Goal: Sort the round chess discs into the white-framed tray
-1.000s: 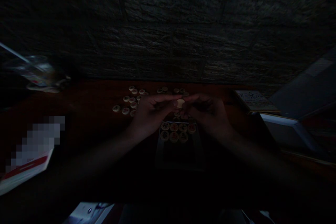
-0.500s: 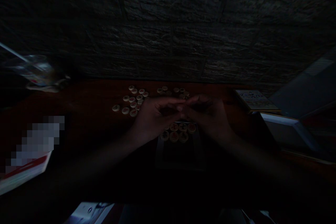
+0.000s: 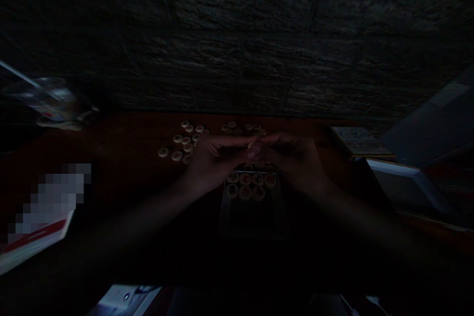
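Observation:
In dim light, my left hand (image 3: 211, 163) and my right hand (image 3: 298, 160) meet fingertip to fingertip above a flat box (image 3: 255, 219). Both are pinched, with the pale edge of a Chinese chess piece (image 3: 251, 145) showing between the fingertips; its face is mostly hidden. Below the hands, several round Chinese chess pieces (image 3: 245, 192) with red or dark characters lie in rows in the box. Further rows are partly covered by my fingers. To the left, loose pieces (image 3: 177, 139) are scattered on the reddish-brown table, some hidden behind my left hand.
More pieces (image 3: 232, 124) lie near the stone-block wall (image 3: 240, 59). On the right are a box lid with a printed face (image 3: 359, 140) and an open shallow box (image 3: 398, 182). A plastic cup with a straw (image 3: 55, 101) stands at far left, above a red-and-white package (image 3: 40, 237).
The fingertips have shifted slightly, uncovering more of the pieces in the box below. A pale piece edge now shows between the fingers. The loose pieces stay where they were.

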Motion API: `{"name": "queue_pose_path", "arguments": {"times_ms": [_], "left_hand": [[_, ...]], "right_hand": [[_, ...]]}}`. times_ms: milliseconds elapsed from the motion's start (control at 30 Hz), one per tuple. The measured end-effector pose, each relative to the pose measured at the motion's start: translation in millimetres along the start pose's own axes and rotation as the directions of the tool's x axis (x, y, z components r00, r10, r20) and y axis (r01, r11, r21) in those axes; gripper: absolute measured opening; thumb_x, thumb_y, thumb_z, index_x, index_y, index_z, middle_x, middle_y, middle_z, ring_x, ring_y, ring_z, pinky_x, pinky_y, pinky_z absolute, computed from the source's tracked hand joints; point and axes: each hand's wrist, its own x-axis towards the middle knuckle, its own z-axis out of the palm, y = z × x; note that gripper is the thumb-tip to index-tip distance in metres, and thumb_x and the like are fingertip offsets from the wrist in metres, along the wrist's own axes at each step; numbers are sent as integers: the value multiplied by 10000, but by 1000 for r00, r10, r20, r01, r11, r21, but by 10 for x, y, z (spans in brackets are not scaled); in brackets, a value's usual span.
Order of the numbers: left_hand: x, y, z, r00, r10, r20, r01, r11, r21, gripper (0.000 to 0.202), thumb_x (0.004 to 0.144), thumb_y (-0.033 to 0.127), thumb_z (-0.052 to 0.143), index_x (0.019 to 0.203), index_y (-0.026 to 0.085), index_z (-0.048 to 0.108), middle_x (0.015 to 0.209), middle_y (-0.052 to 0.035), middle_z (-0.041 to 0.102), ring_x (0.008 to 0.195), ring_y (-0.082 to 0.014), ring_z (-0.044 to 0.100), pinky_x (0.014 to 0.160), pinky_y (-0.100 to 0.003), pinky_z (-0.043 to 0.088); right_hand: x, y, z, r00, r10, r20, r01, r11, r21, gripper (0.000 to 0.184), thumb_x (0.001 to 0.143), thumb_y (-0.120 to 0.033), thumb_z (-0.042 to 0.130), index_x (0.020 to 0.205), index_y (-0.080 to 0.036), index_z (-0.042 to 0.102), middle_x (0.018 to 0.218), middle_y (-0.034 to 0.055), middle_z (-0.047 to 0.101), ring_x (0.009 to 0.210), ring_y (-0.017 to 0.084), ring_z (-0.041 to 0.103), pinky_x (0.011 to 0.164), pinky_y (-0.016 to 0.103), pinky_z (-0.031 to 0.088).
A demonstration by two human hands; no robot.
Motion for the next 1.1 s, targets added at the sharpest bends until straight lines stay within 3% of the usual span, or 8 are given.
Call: {"name": "queue_pose_path", "arguments": {"times_ms": [167, 433, 533, 700, 933, 1100], "left_hand": [[22, -2, -5, 992, -127, 2, 126, 981, -151, 212, 812, 253, 848, 1021, 224, 837, 906, -45, 836, 763, -194, 800, 786, -325, 671], [40, -61, -27, 982, -174, 79, 190, 936, -297, 208, 841, 307, 842, 982, 162, 790, 1010, -76, 814, 900, -200, 787, 823, -308, 656], [35, -70, -32, 977, -180, 118, 208, 930, -304, 197, 858, 313, 828, 996, 176, 800, 1018, -67, 810, 924, -188, 779, 872, -300, 640], [38, -51, -16, 966, -203, 161, 243, 927, -286, 220, 849, 314, 835, 1032, 192, 821, 1072, -72, 808, 980, -196, 770, 936, -310, 613], [44, 2, -1, 961, -223, 162, 267, 898, -349, 166, 838, 268, 832, 984, 190, 842, 1060, -86, 816, 962, -202, 771, 912, -315, 615], [41, -31, -20, 962, -208, 179, 260, 900, -350, 202, 866, 267, 810, 1049, 186, 833, 1111, -101, 808, 988, -211, 770, 944, -333, 608]], "right_hand": [[-5, -1, 3, 996, -84, -8, 83, 995, -49, 196, 758, -341, 903, 918, -250, 835, 873, 17, 825, 767, 173, 775, 758, 320, 645], [-26, 38, -36, 956, -291, 31, 289, 923, -253, 251, 835, -206, 834, 1080, -257, 807, 931, 12, 817, 822, 169, 772, 737, 287, 618], [-34, 18, -59, 928, -368, 64, 363, 847, -387, 246, 842, -191, 827, 1080, -249, 799, 917, 8, 800, 812, 160, 753, 726, 274, 599], [-31, -46, -92, 849, -502, 163, 493, 643, -586, 234, 845, -203, 832, 1074, -239, 791, 939, 26, 760, 824, 167, 716, 721, 281, 582], [-17, -57, -105, 832, -511, 215, 520, 588, -619, 267, 869, -203, 805, 1127, -268, 782, 1072, 55, 763, 940, 205, 726, 794, 326, 592], [-15, -51, -109, 830, -511, 222, 521, 572, -633, 272, 883, -184, 781, 1142, -266, 771, 1018, 39, 763, 877, 188, 718, 768, 311, 588]]}}
